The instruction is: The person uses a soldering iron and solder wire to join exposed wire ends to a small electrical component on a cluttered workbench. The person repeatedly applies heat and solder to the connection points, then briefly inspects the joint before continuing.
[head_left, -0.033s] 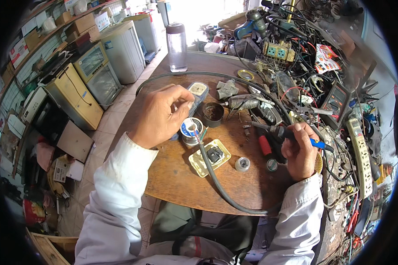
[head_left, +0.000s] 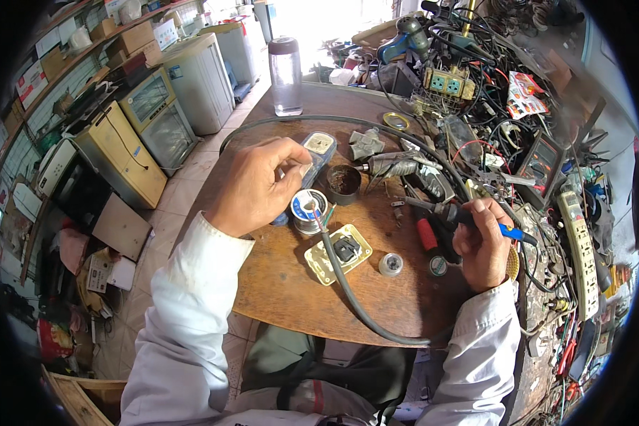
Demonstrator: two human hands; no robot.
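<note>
My left hand (head_left: 252, 188) is raised over the left of the table, thumb and fingertips pinched together; whatever they hold is too small to make out. Just beneath stands a solder spool (head_left: 307, 226) with a blue and white label. The stripped end of a thick grey cable (head_left: 342, 285) rests at the spool, its thin coloured wires spread. My right hand (head_left: 481, 248) grips a soldering iron (head_left: 510, 231) by its blue handle, the metal barrel pointing left. Between the hands lie a cream square plate (head_left: 318, 265) with a black socket part and a small round jar (head_left: 390, 265).
A dark round tin (head_left: 343, 183) and a water bottle (head_left: 285, 78) stand farther back on the wooden table (head_left: 291, 295). A red-handled tool (head_left: 426, 233) lies left of my right hand. Piled cables, a multimeter (head_left: 541, 160) and a power strip (head_left: 579, 252) crowd the right side.
</note>
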